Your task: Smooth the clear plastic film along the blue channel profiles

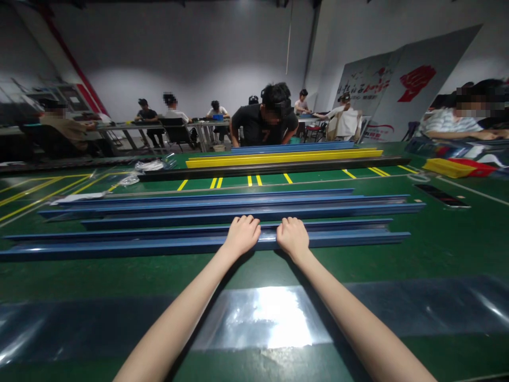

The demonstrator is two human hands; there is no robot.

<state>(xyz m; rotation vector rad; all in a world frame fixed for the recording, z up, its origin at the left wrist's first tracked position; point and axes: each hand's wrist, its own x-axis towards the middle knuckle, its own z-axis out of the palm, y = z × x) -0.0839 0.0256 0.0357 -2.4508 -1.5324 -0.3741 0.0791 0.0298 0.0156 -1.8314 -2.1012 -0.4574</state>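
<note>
My left hand (243, 233) and my right hand (293, 237) are side by side on the nearest long blue channel (139, 244), knuckles up. The fingers of both hands curl over the channel, and their tips are hidden. A short shiny stretch of it shows between the hands. Just beyond lie more blue channels (358, 208), roughly parallel to it. Under my forearms a wide strip of clear plastic film (382, 305) stretches across the table, with a bright glare in its middle.
The green table (445, 249) bears yellow marking lines. Farther off are a black channel (278, 169), a yellow channel (286, 157) and a person (264, 119) bending over them. A phone (441, 195), a yellow tray (445, 167) and a red tray (477, 167) are at the right.
</note>
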